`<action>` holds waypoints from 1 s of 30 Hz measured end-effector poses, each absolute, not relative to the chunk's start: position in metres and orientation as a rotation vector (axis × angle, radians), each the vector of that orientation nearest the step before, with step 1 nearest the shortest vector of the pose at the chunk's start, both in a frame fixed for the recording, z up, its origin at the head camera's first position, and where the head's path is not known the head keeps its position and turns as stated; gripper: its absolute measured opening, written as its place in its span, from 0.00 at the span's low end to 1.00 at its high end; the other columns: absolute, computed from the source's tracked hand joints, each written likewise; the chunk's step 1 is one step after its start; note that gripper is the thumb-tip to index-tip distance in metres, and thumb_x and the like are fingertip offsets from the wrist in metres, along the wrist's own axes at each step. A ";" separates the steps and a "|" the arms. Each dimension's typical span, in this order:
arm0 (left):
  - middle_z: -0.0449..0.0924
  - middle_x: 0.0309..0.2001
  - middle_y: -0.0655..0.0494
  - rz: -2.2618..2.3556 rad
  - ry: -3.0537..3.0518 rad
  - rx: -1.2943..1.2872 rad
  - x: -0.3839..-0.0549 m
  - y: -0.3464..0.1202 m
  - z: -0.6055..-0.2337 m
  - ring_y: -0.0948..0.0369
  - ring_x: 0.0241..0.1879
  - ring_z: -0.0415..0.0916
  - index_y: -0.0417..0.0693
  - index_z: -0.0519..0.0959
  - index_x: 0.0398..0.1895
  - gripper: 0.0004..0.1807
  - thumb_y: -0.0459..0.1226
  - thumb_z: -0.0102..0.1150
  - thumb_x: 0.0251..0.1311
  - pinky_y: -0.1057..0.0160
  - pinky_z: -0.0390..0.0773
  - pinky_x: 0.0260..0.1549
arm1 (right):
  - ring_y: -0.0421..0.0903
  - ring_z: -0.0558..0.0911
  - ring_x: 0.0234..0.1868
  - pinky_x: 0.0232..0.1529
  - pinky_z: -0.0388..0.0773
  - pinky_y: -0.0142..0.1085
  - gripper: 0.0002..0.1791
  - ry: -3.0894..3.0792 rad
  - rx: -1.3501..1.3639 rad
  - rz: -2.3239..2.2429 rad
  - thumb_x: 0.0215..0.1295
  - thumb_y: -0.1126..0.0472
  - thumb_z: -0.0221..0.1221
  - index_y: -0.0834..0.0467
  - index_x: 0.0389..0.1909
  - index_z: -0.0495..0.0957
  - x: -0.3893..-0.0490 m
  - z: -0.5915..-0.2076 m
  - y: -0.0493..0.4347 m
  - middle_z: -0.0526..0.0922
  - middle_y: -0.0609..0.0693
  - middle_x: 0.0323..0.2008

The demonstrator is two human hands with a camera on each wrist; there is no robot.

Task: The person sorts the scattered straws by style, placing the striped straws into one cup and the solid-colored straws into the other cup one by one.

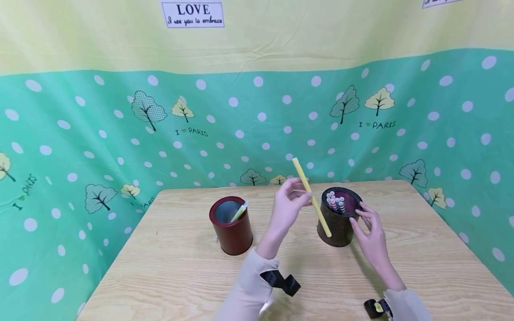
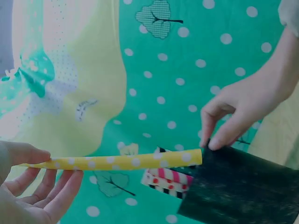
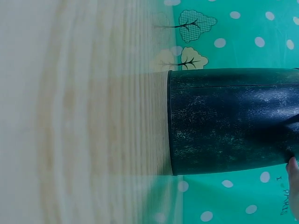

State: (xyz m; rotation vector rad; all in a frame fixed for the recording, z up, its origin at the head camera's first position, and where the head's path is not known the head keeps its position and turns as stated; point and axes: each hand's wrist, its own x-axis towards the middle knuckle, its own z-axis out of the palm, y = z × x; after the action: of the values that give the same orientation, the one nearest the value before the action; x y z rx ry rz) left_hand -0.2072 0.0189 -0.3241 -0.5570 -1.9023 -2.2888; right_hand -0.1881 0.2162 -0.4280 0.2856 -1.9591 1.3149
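My left hand (image 1: 288,203) pinches a yellow paper straw (image 1: 304,182) with pale dots between thumb and fingers. The straw is held slanting in the air, its lower end just in front of the dark round can (image 1: 336,229). With thumb and fingertips, my right hand (image 1: 372,234) grips that can at its rim, on the right side. Several patterned straws (image 2: 166,182), some striped and some dotted, stand inside the dark can. In the right wrist view, the can's scuffed wall (image 3: 229,126) fills the right half, and only a fingertip shows.
A dark red can (image 1: 233,238) stands on the wooden table (image 1: 172,267) to the left, with a green straw (image 1: 239,211) leaning in it. Behind the table hangs a green and yellow dotted cloth (image 1: 225,147).
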 end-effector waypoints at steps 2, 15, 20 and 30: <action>0.73 0.38 0.40 -2.280 -1.887 -0.573 -0.207 0.019 -0.318 0.62 0.32 0.75 0.31 0.71 0.46 0.17 0.22 0.53 0.50 0.59 0.78 0.34 | 0.34 0.64 0.57 0.53 0.61 0.20 0.13 -1.960 0.289 1.317 0.50 0.81 0.54 0.77 0.39 0.68 -0.188 -0.428 0.216 0.66 0.68 0.52; 0.74 0.37 0.37 -2.274 -1.700 -0.647 -0.207 0.021 -0.295 0.63 0.33 0.74 0.31 0.72 0.43 0.14 0.24 0.55 0.51 0.59 0.78 0.37 | 0.33 0.63 0.57 0.53 0.60 0.18 0.13 -1.993 0.252 1.315 0.52 0.79 0.54 0.75 0.41 0.68 -0.187 -0.425 0.216 0.65 0.66 0.54; 0.74 0.38 0.35 -2.250 -1.680 -0.643 -0.208 0.023 -0.293 0.63 0.34 0.75 0.31 0.72 0.42 0.13 0.25 0.55 0.51 0.60 0.77 0.38 | 0.33 0.63 0.58 0.53 0.60 0.18 0.13 -2.011 0.234 1.322 0.53 0.78 0.54 0.75 0.41 0.67 -0.187 -0.425 0.216 0.65 0.65 0.54; 0.75 0.38 0.34 -2.205 -1.668 -0.637 -0.211 0.033 -0.294 0.56 0.38 0.76 0.30 0.72 0.43 0.14 0.25 0.56 0.51 0.61 0.77 0.39 | 0.35 0.63 0.58 0.53 0.60 0.19 0.13 -2.005 0.238 1.328 0.53 0.79 0.54 0.75 0.41 0.67 -0.187 -0.425 0.216 0.65 0.66 0.54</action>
State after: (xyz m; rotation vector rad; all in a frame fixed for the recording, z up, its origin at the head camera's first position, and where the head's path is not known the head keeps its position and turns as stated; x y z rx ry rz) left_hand -0.2114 0.0329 -0.2939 -0.6366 -1.6681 -2.2049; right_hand -0.1867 0.2158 -0.4253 0.2383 -2.0050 1.3278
